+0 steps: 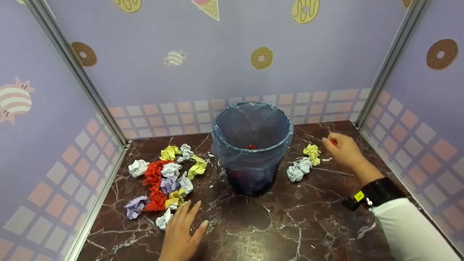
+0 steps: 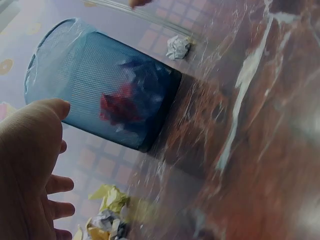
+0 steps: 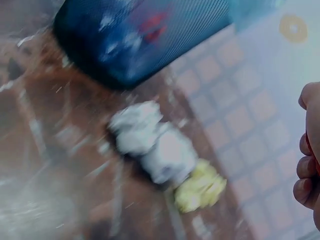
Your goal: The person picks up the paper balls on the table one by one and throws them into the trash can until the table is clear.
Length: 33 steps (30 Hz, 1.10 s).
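Observation:
My right hand (image 1: 342, 150) is raised at the right of the table, its fingers curled round a crumpled red paper ball (image 1: 334, 142), mostly hidden in the fist. Below it lie a yellow paper ball (image 1: 312, 154) and two whitish paper balls (image 1: 299, 169). My left hand (image 1: 183, 232) hovers at the front left with fingers spread, nothing in it. Its fingertips are beside a white paper ball (image 1: 165, 219) at the near end of a heap of crumpled paper. In the middle stands a mesh wastebasket (image 2: 95, 75) lined with a thin bluish bag, with red and other crumpled paper inside.
The heap on the left includes red paper balls (image 1: 154, 174), purple ones (image 1: 137, 207), and yellow and white ones. Patterned panels (image 1: 232, 72) enclose the dark marbled table (image 1: 261, 224) at the back and both sides. Small paper scraps lie about.

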Available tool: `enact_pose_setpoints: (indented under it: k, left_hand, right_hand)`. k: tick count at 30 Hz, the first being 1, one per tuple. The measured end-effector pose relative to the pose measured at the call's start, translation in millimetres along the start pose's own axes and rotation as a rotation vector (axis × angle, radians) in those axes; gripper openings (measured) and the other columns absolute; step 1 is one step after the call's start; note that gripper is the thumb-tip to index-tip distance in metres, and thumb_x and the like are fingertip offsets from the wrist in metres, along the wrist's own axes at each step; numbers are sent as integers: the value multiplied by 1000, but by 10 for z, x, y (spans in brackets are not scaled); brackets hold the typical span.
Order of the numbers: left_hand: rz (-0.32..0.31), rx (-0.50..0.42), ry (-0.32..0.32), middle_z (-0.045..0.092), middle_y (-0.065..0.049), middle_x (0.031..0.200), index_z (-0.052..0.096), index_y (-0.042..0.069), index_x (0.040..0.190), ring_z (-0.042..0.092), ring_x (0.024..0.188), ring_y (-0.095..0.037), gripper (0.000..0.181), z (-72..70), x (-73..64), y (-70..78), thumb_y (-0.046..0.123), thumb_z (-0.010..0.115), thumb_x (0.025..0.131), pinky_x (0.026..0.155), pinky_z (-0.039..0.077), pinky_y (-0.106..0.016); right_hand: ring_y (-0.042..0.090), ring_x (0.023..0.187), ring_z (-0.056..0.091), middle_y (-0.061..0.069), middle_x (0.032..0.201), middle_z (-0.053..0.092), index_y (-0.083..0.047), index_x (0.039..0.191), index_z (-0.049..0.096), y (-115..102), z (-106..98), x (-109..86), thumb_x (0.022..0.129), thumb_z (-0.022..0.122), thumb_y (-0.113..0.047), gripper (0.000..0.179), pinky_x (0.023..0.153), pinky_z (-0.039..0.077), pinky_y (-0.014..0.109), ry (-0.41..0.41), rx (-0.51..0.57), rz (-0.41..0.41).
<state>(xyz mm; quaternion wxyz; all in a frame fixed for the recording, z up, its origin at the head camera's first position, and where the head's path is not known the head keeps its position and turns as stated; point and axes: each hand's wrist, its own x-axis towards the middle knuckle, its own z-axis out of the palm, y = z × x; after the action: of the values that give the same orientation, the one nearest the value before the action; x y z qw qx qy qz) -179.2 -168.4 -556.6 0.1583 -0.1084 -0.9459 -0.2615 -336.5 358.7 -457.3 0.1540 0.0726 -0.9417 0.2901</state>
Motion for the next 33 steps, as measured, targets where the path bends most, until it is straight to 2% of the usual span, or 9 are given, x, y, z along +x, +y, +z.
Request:
enact_pose_setpoints:
  k: [7,11,15,21,25,30,33]
  left_hand:
    - [-25,33,6,49,-19,157,52,23,152,47,142,-49,61,-140,0,-142,46,65,98,109,35,-77]
    - [-83,43,-26,46,-19,159,50,22,154,42,146,-49,64,-228,-6,-189,49,64,98,112,32,-76]
    - [-127,50,-39,42,-18,162,47,23,156,39,148,-48,66,-308,-4,-216,53,62,99,113,30,-77]
    - [-147,65,-5,43,-20,161,47,19,156,41,146,-50,68,-377,-49,-265,54,60,99,113,30,-76]
    - [-164,62,18,45,-20,160,48,17,155,41,146,-50,67,-390,-116,-310,50,63,98,112,32,-76]
    - [-196,65,7,47,-20,158,47,18,155,42,144,-53,68,-402,-205,-367,52,63,98,110,34,-77]
    - [-221,67,-12,47,-22,158,47,18,155,42,143,-54,68,-419,-250,-400,53,61,99,110,34,-77]
  right_hand:
    - [18,58,40,0,63,40,-13,72,43,-595,-289,476,105,54,-34,40,55,37,32,-9,26,-17]
    - [19,59,39,1,62,41,-13,68,43,-909,-383,727,104,57,-32,44,58,35,34,14,-11,-121]
    - [22,62,40,4,67,43,-11,65,44,-1159,-426,897,105,57,-37,49,63,34,36,3,-64,-212]
    - [23,63,41,2,65,42,-13,65,48,-1506,-339,1082,105,55,-46,53,65,34,36,-63,-113,-237]
    - [21,57,37,-2,59,36,-16,62,43,-1758,-226,1185,105,52,-50,56,61,33,35,-125,-129,-244]
    - [16,51,36,-5,56,36,-18,60,43,-2031,-90,1247,106,50,-44,53,56,33,33,-214,-174,-275]
    - [14,49,34,-5,56,36,-19,59,43,-2188,-19,1272,107,49,-39,52,53,31,31,-240,-198,-310]
